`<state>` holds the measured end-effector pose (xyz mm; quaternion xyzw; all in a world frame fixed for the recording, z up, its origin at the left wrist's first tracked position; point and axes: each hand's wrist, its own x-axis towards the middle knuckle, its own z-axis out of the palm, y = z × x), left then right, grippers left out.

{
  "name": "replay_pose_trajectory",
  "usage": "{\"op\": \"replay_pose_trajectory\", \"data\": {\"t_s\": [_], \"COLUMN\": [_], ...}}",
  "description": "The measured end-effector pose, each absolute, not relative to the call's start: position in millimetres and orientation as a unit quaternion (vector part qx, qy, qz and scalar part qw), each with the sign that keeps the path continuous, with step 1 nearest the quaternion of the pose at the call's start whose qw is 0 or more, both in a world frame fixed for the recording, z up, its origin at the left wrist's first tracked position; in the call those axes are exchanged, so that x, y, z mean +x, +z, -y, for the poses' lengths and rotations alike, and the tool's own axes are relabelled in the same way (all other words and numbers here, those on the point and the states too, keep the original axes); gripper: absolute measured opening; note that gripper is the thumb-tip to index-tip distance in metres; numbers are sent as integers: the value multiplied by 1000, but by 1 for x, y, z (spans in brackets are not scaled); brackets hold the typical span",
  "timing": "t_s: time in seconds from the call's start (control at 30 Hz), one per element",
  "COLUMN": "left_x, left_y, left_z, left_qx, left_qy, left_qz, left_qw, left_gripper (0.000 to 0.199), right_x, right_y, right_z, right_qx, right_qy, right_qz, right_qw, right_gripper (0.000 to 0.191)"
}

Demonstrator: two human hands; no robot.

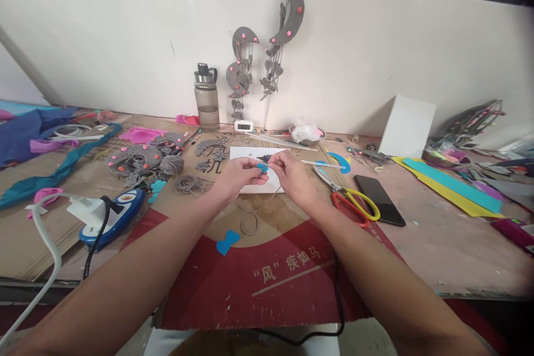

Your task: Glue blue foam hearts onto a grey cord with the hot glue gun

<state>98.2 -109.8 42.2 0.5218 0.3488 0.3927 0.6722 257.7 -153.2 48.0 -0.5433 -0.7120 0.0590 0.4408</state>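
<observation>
My left hand [241, 177] pinches a small blue felt-like cutout [262, 168] between thumb and fingers, above a white sheet [240, 152]. Close beside it, my right hand [290, 172] has its fingers pinched together; whatever is in them is too small to make out. A thin grey cord [249, 228] curls on the cardboard, and its upper part runs up under my right hand. Behind the fingertips shows a dark, narrow object [263, 158], mostly hidden. Another blue cutout [227, 242] lies nearer to me on the red part of the cardboard [196, 289].
Scissors [354, 206] and a black phone [379, 200] lie right of my right hand. On the left are a blue power strip [131, 206] with a white plug, grey yarn [187, 184] and grey decorated shapes [139, 161]. A bottle [207, 100] stands by the wall.
</observation>
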Motion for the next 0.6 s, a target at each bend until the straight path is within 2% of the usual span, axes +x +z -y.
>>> {"op": "replay_pose_trajectory", "data": {"t_s": [0.3, 0.6], "left_x": [98, 98], "left_y": [45, 49], "left_z": [112, 114], "left_qx": [534, 543], "left_qy": [381, 373], "left_qz": [-349, -354], "left_qw": [669, 664], "left_gripper": [17, 9], "right_x": [258, 257], "right_y": [48, 49], "right_z": [153, 155], "right_qx": [-543, -549], "right_qy": [60, 66], "right_qz": [713, 710], "right_qw": [439, 436], "right_gripper": [8, 7]}}
